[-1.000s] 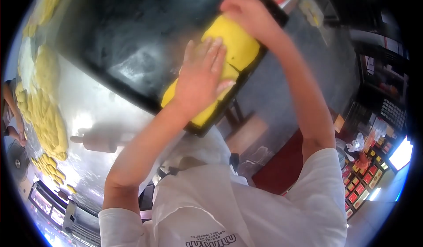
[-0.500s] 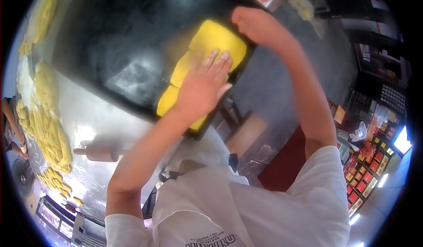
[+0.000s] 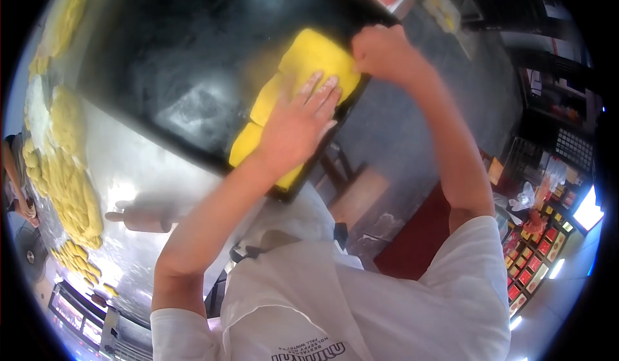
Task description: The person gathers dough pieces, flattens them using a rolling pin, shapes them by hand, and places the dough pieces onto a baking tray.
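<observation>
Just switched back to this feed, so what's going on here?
A person's left hand lies flat on yellow dough pieces set along one side of a black tray. The right hand is curled at the tray's edge; whether it grips anything is unclear. A rolling pin rests on the metal table nearby.

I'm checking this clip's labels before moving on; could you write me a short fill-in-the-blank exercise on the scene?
1. The dough under the left hand is coloured ____.
2. The curled hand at the edge of the dark tray is the person's ____ one.
3. Of the person's two arms, the rolling pin lies nearer the ____ one.
4. The person's short sleeves are coloured ____.

Missing words: yellow; right; left; white.
</observation>
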Demonstrator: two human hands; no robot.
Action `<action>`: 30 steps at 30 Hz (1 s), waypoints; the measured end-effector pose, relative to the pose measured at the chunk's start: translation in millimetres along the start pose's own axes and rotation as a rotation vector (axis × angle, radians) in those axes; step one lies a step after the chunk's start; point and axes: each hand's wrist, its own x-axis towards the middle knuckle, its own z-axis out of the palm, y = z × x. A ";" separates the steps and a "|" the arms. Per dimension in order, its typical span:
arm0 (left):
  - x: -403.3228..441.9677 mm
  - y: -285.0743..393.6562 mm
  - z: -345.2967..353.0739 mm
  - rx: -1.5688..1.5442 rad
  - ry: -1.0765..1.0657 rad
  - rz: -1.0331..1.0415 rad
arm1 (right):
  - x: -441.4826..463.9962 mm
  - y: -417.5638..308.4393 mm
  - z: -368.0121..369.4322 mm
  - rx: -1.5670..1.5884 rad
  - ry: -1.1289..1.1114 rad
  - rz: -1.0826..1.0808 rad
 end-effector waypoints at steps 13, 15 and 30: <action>-0.2 -0.9 -2.5 -0.033 -0.002 -0.028 | -9.3 -7.4 5.8 0.239 0.163 -0.039; -0.5 -0.3 -2.7 -0.040 -0.004 -0.029 | -12.2 -12.0 4.4 0.196 0.195 -0.063; 24.4 -1.0 4.9 -0.019 0.033 -0.034 | -5.5 -11.3 -19.6 0.311 0.166 0.048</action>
